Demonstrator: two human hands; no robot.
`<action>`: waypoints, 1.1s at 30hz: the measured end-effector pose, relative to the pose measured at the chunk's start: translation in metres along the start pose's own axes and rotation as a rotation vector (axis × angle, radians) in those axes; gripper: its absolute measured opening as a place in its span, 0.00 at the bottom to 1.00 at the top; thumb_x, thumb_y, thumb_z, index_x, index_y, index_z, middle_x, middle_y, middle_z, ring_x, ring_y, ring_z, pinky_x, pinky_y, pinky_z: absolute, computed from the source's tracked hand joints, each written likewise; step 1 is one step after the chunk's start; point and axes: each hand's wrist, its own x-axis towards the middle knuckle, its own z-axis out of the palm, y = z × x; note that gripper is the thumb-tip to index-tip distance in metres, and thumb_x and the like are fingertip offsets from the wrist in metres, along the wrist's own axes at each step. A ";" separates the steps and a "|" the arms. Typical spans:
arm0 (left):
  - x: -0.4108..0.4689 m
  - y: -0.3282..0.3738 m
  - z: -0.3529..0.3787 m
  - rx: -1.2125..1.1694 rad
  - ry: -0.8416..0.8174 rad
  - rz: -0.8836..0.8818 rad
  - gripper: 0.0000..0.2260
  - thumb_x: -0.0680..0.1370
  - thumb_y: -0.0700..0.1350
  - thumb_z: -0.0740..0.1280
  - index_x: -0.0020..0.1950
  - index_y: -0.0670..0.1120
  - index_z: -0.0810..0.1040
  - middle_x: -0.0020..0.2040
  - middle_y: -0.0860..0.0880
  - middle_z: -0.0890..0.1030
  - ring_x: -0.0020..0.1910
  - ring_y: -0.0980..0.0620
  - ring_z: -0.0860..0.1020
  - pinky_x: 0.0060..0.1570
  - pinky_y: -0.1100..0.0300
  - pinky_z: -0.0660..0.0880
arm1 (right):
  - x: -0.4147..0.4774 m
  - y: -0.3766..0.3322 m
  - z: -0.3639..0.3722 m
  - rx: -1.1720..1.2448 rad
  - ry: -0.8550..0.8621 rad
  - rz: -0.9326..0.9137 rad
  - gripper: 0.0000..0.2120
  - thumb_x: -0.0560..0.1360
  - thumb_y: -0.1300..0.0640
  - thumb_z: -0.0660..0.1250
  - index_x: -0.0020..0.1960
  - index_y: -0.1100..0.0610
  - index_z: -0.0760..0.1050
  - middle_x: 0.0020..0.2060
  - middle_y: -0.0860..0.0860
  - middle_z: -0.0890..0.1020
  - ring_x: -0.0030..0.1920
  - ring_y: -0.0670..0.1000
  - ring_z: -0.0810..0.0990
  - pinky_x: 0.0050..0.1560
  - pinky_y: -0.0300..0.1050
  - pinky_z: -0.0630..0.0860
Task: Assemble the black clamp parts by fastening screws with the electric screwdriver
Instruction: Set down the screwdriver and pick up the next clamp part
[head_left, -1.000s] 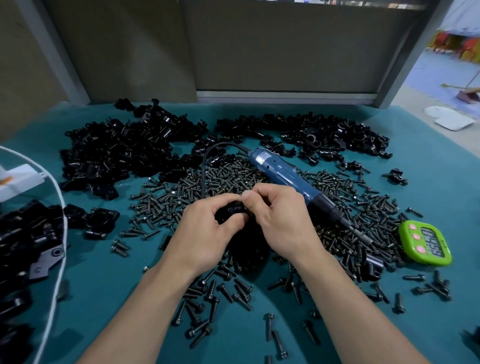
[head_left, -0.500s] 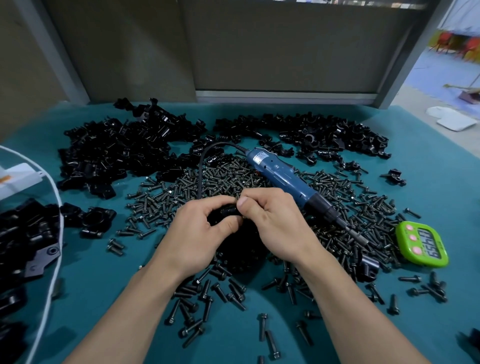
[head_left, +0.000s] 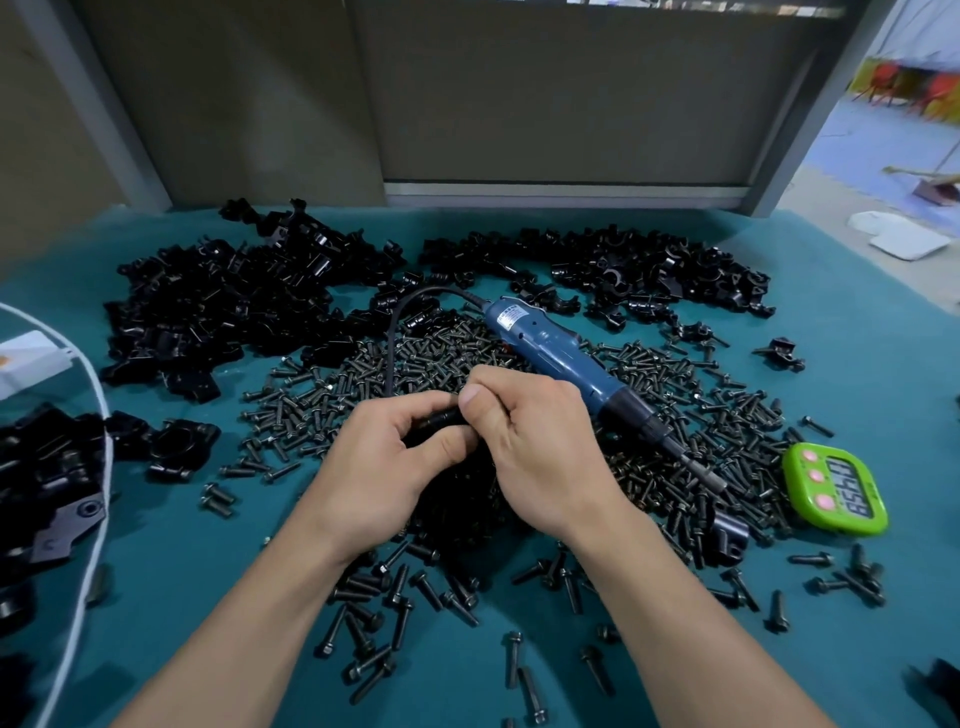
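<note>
left hand (head_left: 379, 467): fingers curled round a small black plastic clamp part (head_left: 439, 420), thumb pressed on its near side.
clamp part: held just above the table, between both hands, mostly hidden by fingers. Can't tell if a screw is seated in it.
right hand (head_left: 540, 457): pinching the same part from the right, thumb tip on top, other fingers wrapped behind.
blue electric screwdriver (head_left: 550, 353): lying on the heap, not held, just behind the right hand. Bit points right and toward the person, black cord loops off to the left.
dark metal screws (head_left: 332, 395): wide heap under and around both hands, strays scattered near the forearms.
teal table mat (head_left: 182, 571): white cable (head_left: 85, 519) curves down the left edge. Big pile of black clamp pieces (head_left: 223, 306) back left, a second pile (head_left: 639, 270) back right.
green digital timer (head_left: 834, 491): right side, beside the heap's edge.
room: grey partition panel (head_left: 545, 93) behind the table, pale blue floor (head_left: 883, 130) far right.
</note>
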 end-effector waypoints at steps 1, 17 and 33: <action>-0.001 0.001 0.000 0.044 0.021 0.017 0.12 0.80 0.41 0.73 0.53 0.60 0.87 0.44 0.54 0.88 0.43 0.53 0.86 0.42 0.62 0.82 | 0.000 0.000 0.001 0.002 0.001 0.016 0.21 0.84 0.54 0.62 0.33 0.50 0.67 0.26 0.44 0.71 0.30 0.45 0.70 0.31 0.38 0.66; 0.003 0.005 -0.010 0.051 -0.192 -0.089 0.07 0.79 0.45 0.75 0.53 0.58 0.88 0.47 0.53 0.89 0.48 0.52 0.87 0.51 0.57 0.82 | -0.002 0.005 -0.027 0.154 -0.236 0.180 0.12 0.81 0.52 0.71 0.39 0.53 0.83 0.28 0.50 0.83 0.25 0.43 0.72 0.28 0.37 0.69; 0.003 0.008 -0.014 -0.120 -0.226 -0.179 0.09 0.66 0.49 0.81 0.45 0.52 0.90 0.39 0.43 0.87 0.35 0.53 0.81 0.39 0.60 0.77 | -0.004 0.008 -0.044 0.237 -0.485 0.191 0.07 0.81 0.52 0.68 0.47 0.51 0.82 0.35 0.51 0.85 0.34 0.52 0.79 0.39 0.46 0.76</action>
